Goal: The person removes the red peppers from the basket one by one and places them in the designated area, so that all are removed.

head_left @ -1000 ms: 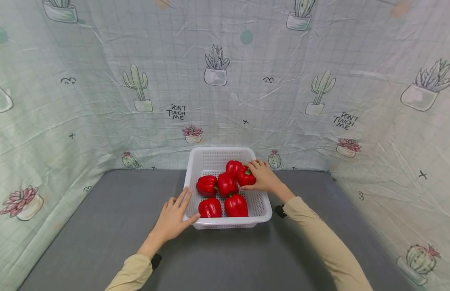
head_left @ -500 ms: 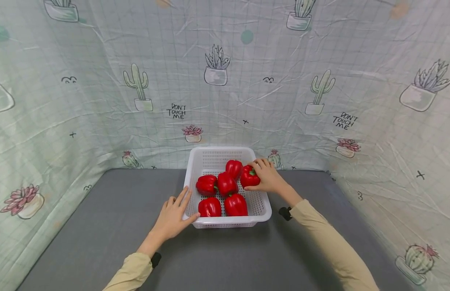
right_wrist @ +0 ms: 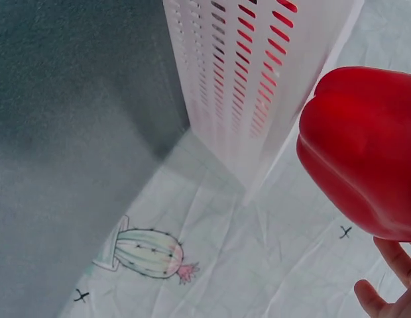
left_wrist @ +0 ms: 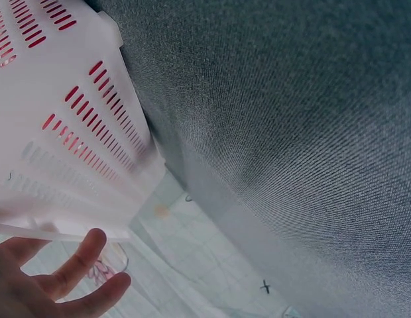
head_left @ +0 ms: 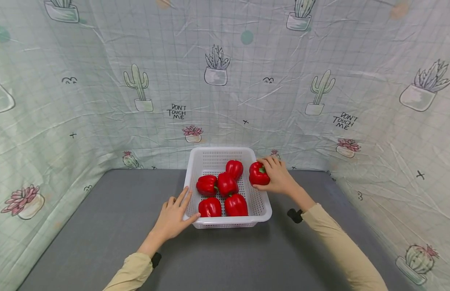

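Note:
A red bell pepper (head_left: 257,173) with a green stem is gripped by my right hand (head_left: 278,178), over the right rim of a white perforated basket (head_left: 228,221). In the right wrist view this pepper (right_wrist: 368,149) is large, beside the top edge of the basket wall, with fingertips (right_wrist: 374,298) at its underside. My left hand (head_left: 170,220) rests on the basket's left rim near the front corner, fingers spread and fairly straight. Its fingers (left_wrist: 76,265) show at the rim in the left wrist view. Inside the basket lie several more red bell peppers (head_left: 228,184).
The basket stands on a dark grey tabletop (head_left: 225,262), its far end close to a hanging cloth (head_left: 225,105) printed with cacti. The same cloth runs along both sides of the table. Black bands show at both wrists.
My right hand has moved right with the bell pepper, away from the other peppers and up to the basket's right rim. The left hand and the basket have stayed in place.

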The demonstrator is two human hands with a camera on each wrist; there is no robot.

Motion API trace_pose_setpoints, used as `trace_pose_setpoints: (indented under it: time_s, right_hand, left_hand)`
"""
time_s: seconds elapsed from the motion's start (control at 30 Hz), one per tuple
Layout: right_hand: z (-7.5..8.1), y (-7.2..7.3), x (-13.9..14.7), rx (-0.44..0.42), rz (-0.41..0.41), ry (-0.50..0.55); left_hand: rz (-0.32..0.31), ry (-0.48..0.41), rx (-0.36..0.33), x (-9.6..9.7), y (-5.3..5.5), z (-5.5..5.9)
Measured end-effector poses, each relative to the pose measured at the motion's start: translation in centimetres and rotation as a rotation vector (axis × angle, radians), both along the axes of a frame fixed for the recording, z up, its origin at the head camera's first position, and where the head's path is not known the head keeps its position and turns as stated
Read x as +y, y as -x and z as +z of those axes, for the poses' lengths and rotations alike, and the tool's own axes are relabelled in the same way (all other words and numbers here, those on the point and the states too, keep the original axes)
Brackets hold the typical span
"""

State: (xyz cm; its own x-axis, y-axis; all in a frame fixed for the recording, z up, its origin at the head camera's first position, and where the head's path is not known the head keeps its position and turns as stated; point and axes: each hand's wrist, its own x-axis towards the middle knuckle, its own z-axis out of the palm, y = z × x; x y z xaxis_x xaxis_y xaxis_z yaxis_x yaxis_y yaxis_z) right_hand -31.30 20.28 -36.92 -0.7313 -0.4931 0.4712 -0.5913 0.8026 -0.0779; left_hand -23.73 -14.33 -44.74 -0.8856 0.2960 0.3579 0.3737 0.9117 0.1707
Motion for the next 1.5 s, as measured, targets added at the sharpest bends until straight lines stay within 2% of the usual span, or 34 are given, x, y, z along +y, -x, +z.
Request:
trace_pose_setpoints:
  time_s: [0.4,0.57,0.8,1.03,1.23,1.5]
  right_hand:
    - [0.0,-0.5,2.5,-0.027,-0.070,0.007]
    - [-0.3,-0.5,3.6,0.002,-0.095,0.008]
    - [-0.8,-0.6,4.9,-0.001,-0.119,0.001]
    - [-1.8,0.2,6.0,0.001,-0.137,-0.020]
    - [-2.6,0.7,6.6,-0.031,-0.164,-0.006]
    - [-3.4,1.5,7.3,-0.056,-0.240,0.015]
  left_hand:
    - [-0.001,-0.007,-0.011,-0.1,-0.1,0.2]
    - [0.004,-0.007,-0.011,-0.1,-0.2,0.2]
    - [0.011,0.006,-0.013,-0.1,0.0,0.0]
    - [0.004,0.003,-0.004,-0.1,0.1,-0.1]
    - [-0.009,0.001,0.014,0.0,0.2,-0.3]
    - [0.000,0.006,-0.016,-0.1,0.3,-0.3]
